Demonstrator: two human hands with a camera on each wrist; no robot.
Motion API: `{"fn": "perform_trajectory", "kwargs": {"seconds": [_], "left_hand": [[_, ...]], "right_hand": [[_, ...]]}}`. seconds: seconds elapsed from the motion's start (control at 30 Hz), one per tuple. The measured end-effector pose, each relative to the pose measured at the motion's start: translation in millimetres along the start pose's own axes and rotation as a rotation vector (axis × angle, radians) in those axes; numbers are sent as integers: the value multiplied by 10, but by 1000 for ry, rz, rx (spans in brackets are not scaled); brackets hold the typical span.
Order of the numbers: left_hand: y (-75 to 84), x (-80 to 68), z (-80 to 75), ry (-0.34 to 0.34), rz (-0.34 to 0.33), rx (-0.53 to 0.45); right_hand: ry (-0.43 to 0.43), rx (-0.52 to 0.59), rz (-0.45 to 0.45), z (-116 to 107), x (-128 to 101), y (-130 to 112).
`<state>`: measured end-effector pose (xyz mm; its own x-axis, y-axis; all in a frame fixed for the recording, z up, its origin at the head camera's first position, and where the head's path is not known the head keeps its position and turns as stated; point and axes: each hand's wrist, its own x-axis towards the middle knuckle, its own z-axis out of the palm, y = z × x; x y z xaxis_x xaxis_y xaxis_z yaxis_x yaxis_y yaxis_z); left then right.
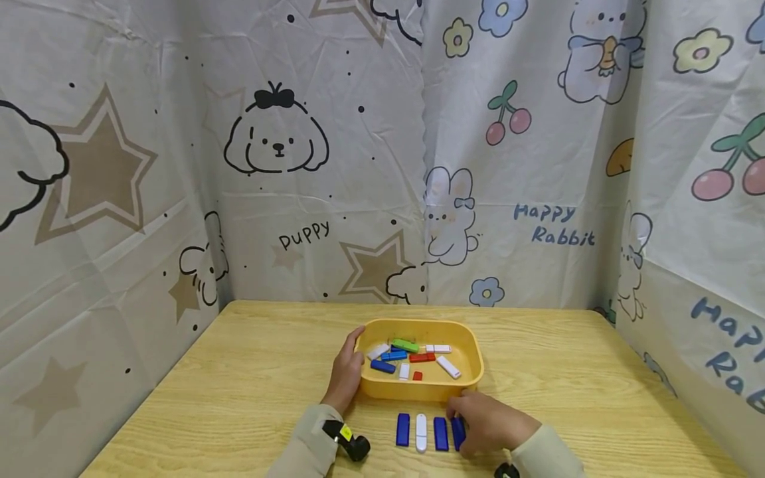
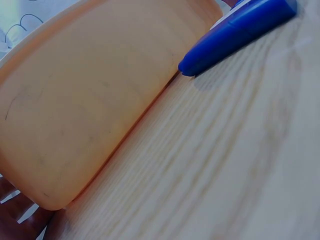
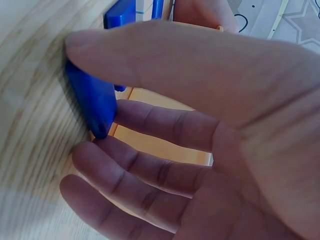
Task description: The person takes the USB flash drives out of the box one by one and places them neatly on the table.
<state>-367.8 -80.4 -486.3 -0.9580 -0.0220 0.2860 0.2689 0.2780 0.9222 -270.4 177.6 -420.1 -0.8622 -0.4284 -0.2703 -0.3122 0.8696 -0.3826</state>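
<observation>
My left hand (image 1: 345,373) holds the left end of a yellow plastic bin (image 1: 412,390), its fingers along the end wall and rim. In the left wrist view, the bin's side wall (image 2: 85,100) fills much of the picture. Just in front of the bin, my right hand (image 1: 493,421) pinches a blue USB flash drive (image 3: 95,100) lengthwise, thumb at one end and fingers at the other. This drive is the rightmost in a short row. Beside it lie a blue drive (image 1: 441,433), a white drive (image 1: 421,433) and another blue drive (image 1: 403,429).
Inside the bin lie several more drives, among them a green one (image 1: 405,345), a red one (image 1: 422,357) and a white one (image 1: 448,367). The wooden table (image 1: 239,372) is bordered by printed curtains (image 1: 335,199) at the back and both sides.
</observation>
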Motion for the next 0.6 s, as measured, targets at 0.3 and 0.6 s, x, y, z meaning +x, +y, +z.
{"fn": "perform_trajectory", "kwargs": {"seconds": [0.3, 0.6], "left_hand": [[10, -2, 3, -1, -8, 14], [7, -1, 3, 8, -1, 15]], "right_hand": [[7, -22, -12, 2, -5, 0], [1, -30, -7, 6, 18, 0]]}}
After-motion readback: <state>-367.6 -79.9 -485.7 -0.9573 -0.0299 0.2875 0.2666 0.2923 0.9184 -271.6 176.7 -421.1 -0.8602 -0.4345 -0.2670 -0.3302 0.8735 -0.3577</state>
